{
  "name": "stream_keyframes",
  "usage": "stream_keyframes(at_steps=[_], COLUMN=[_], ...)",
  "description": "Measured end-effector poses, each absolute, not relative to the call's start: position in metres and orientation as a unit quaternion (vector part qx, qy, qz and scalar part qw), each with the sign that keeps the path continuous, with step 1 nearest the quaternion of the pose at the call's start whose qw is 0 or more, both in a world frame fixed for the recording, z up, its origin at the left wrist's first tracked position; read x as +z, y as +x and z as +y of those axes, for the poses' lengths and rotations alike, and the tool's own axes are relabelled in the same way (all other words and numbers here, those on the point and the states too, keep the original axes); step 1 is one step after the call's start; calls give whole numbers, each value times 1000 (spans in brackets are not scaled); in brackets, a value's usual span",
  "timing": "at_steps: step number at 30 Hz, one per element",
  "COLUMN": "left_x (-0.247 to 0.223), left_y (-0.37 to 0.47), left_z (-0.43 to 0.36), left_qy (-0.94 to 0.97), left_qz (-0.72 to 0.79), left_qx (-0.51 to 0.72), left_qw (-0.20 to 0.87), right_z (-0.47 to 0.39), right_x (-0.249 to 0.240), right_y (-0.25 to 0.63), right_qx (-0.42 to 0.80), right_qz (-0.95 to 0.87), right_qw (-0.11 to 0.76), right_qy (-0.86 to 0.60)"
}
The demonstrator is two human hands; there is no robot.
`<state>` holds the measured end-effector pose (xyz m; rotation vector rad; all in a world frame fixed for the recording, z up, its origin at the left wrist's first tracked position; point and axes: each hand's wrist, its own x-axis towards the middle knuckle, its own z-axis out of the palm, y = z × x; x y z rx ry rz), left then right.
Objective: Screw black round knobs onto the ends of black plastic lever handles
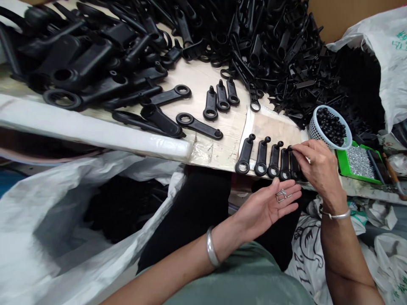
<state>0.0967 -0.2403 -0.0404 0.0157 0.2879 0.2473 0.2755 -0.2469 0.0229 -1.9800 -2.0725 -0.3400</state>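
My left hand is palm up with its fingers stretched out, just off the table's front edge. Several small silver screws lie loose on its fingers. My right hand is closed in a pinch at the top of a black plastic arm, toward the right end of a row; whatever is between its fingertips is hidden. The row of black plastic arms lies side by side along the edge, ring ends toward me. Round black knobs sit on the upper ends of the leftmost ones.
Right of the row stand a light blue basket of black knobs and a green tray of silver screws. Black plastic parts are heaped across the back. A white padded bar runs along the left edge, above an open white sack.
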Motion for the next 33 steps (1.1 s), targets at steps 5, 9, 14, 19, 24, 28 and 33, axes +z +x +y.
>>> stream_keyframes(at_steps=[5,9,14,19,24,28,33], left_x=[-41,-42,-43,-41,-39,-38,-40], left_y=[97,100,102,102,101,98,96], left_z=[-241,-244,-245,-243,-240,-237,-237], left_qy=[12,34,60,72,30,19,15], left_qz=[132,96,65,52,88,126,138], left_qx=[125,140,153,151,147,136,126], left_qw=[983,985,984,985,985,982,982], right_z=[-281,-306,-313,-314,-312,-290,-241], right_x=[36,32,20,17,22,32,28], right_y=[265,249,241,245,248,255,264], right_qx=[30,62,22,28,91,90,-25], right_qz=[-706,-734,-769,-777,-747,-701,-650], right_qw=[239,201,144,149,183,254,291], right_qy=[-666,-645,-622,-611,-633,-661,-701])
